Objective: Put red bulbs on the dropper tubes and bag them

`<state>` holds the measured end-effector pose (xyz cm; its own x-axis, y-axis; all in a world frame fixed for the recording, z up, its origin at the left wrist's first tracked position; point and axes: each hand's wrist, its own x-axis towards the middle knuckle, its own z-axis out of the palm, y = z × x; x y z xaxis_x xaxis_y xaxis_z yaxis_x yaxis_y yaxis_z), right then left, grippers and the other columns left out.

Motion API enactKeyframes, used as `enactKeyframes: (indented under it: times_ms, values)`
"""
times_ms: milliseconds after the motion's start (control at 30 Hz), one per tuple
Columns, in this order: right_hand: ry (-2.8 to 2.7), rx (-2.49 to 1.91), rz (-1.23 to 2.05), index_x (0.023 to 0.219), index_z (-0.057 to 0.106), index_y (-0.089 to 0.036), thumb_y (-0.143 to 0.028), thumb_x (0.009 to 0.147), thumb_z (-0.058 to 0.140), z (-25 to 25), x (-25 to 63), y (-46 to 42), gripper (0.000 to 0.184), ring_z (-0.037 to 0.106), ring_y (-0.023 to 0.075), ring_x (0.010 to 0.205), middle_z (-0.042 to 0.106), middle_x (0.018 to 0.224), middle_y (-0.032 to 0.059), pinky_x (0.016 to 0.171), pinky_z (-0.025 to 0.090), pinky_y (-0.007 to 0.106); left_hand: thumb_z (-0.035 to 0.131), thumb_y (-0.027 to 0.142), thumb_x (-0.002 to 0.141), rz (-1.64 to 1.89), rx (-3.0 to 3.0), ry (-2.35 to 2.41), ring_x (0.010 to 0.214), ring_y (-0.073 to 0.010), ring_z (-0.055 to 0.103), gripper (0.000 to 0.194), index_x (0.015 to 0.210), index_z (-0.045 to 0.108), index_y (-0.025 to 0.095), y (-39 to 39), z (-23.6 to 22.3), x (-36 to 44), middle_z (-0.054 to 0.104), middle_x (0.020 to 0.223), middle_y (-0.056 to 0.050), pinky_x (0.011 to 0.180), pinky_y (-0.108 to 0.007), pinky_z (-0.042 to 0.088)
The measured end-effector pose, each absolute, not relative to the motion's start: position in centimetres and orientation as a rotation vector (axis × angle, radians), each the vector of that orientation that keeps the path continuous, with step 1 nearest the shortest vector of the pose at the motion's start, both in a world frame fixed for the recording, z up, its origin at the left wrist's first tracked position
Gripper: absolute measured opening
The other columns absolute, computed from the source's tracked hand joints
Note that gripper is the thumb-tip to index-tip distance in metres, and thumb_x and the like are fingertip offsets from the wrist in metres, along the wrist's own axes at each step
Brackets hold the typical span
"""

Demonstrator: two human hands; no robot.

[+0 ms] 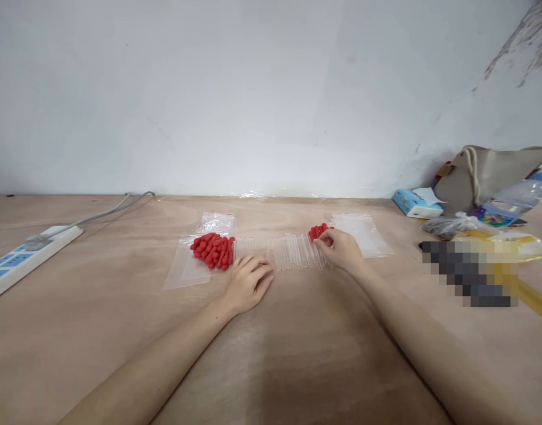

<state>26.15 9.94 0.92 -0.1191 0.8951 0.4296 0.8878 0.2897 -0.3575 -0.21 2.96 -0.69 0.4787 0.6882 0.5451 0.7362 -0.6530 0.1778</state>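
— Where are the small pieces?
— At the centre of a wooden table (271,378). A small red pile (316,231) sits at the right, just behind a row of thin clear sticks (295,252). A larger red pile (212,249) lies to the left, partly over plastic bags (180,274).

— How are the hands placed?
— The right hand (340,249) is beside the small red pile, thumb and forefinger drawn together; whether a piece sits between them cannot be told. The left hand (248,283) rests back upward beside the larger pile, fingers loosely bent and slightly apart, nothing visible in them.

— What would make the handling go well?
— Probably working with fingertips only, one piece at a time, the palm raised so it does not brush the sticks out of line. They look light and apt to roll, so the left hand might steady the row's near end gently.

— And further out?
— A clear bag (363,236) beyond the right hand, a tissue pack (416,203) farther right, a power strip (34,257) at the left, a pale wall (253,88) behind.
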Motion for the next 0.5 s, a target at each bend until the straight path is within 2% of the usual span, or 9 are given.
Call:
enactKeyframes:
  times_ms: [267,500]
  values:
    - [-1.956,-1.799,0.010,0.078,0.061,-0.020,-0.028,0.075,0.046,0.3,25.8,9.5,0.017,0.056,0.0154,0.064,0.064,0.071,0.0025,0.058,0.034,0.025,0.048,0.027,0.083,-0.898,-2.610,-1.297,0.090,-0.0181,0.051,0.018,0.089,0.063,0.021,3.0,-0.8,-0.4,0.059,0.096,-0.005,0.078,-0.034,0.036]
    - [-1.892,-1.890,0.013,0.073,0.061,-0.020,-0.021,0.069,0.046,0.5,26.4,9.5,0.016,0.057,0.0167,0.065,0.064,0.068,0.0017,0.061,0.034,0.026,0.048,0.027,0.083,-0.893,-2.608,-1.306,0.090,-0.0185,0.050,0.017,0.086,0.064,0.021,3.0,-0.9,-0.4,0.059,0.097,-0.004,0.078,-0.035,0.036]
